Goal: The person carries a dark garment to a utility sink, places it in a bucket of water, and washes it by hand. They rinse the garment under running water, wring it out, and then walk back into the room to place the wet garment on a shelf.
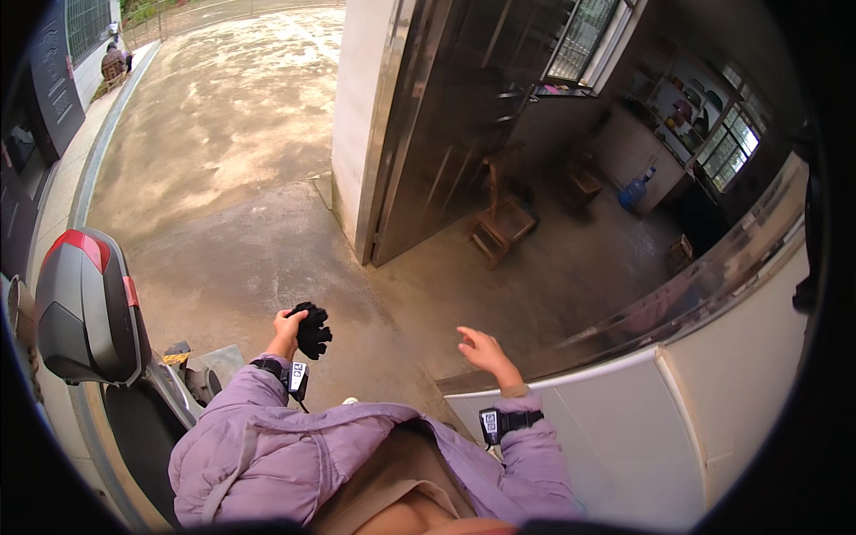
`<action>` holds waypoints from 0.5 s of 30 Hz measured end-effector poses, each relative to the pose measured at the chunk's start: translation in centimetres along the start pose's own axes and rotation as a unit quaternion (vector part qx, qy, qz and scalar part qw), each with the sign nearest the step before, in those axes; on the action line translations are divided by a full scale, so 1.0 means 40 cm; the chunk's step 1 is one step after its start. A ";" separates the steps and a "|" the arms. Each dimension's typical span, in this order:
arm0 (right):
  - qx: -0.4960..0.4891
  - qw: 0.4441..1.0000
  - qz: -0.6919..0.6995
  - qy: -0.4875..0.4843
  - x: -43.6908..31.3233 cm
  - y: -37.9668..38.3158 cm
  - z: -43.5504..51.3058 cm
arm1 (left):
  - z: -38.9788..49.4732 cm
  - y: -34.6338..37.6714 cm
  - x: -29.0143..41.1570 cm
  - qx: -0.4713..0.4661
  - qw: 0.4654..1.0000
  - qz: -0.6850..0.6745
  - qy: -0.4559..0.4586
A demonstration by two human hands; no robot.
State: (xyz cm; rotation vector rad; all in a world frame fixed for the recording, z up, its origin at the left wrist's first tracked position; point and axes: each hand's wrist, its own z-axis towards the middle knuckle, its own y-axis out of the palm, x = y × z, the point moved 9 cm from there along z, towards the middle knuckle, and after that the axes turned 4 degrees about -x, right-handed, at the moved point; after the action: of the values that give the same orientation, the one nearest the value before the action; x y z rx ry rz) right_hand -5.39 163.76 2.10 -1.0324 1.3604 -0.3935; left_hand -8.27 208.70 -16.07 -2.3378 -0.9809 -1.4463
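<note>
Pinched in my left hand [287, 329] is a black knitted-looking glove [313, 332], its stubby fingers spread to the right. My right hand [483, 350] hovers over the doorway floor with its fingers apart, holding nothing. Both forearms wear strapped devices, one on the left wrist [297, 378] and one on the right wrist [493, 425], over the sleeves of a puffy lilac jacket [261, 455]. Bare concrete [267, 261] lies below the hands.
A motor scooter's top case [90, 307] stands close on my left. An open metal door [461, 127] leads to a dim room with a wooden chair [503, 231] and a blue water bottle [632, 194]. A white panel [588, 414] borders my right. Far off, a person [114, 63] sits by a wall.
</note>
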 end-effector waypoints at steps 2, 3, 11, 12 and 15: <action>-0.026 0.997 -0.046 -0.058 -0.079 -0.010 0.132 | -0.013 0.099 0.053 -0.055 0.998 -0.030 -0.010; -0.038 0.996 -0.050 -0.068 -0.107 -0.010 0.189 | -0.025 0.159 0.080 -0.097 0.993 -0.067 -0.026; -0.207 0.930 0.299 0.051 -0.192 0.050 0.419 | -0.204 0.564 0.327 -0.327 0.940 -0.068 0.066; -0.212 0.908 0.359 0.045 -0.197 0.040 0.431 | -0.227 0.609 0.345 -0.358 0.927 -0.028 0.109; -0.218 0.826 0.518 0.041 -0.179 -0.009 0.453 | -0.257 0.703 0.310 -0.396 0.913 0.052 0.088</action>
State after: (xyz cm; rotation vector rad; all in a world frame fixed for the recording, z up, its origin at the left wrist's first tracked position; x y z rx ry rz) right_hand 9.73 175.78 4.53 -0.4780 1.9170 0.7298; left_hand 6.10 187.60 3.89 -2.6085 -0.2062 -2.2648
